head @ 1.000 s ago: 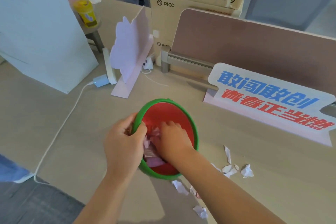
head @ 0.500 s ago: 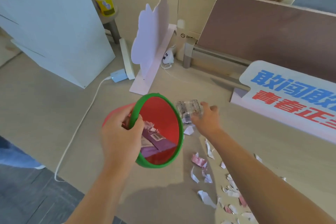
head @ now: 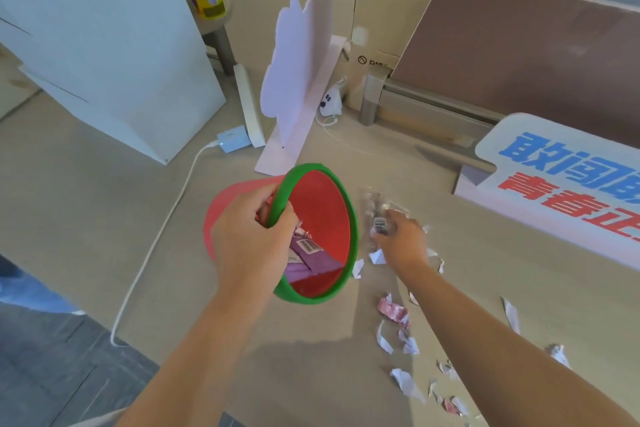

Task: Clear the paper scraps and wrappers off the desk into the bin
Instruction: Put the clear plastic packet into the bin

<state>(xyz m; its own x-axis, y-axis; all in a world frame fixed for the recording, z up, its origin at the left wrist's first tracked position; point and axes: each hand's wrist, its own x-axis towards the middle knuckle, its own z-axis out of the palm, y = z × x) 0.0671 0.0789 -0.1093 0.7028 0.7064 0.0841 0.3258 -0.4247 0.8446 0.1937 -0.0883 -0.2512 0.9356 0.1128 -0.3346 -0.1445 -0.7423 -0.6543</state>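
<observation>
Desk [head: 86,218] strewn: paper scraps [head: 398,340] beside bin [head: 322,236], slogan sign [head: 568,184] behind

Your right hand [head: 403,241] has left the bin [head: 325,218] and now closes its grip on the clear wrapper [head: 375,210] just right of it; your left hand [head: 251,239] has tipped the bin rightward.
</observation>
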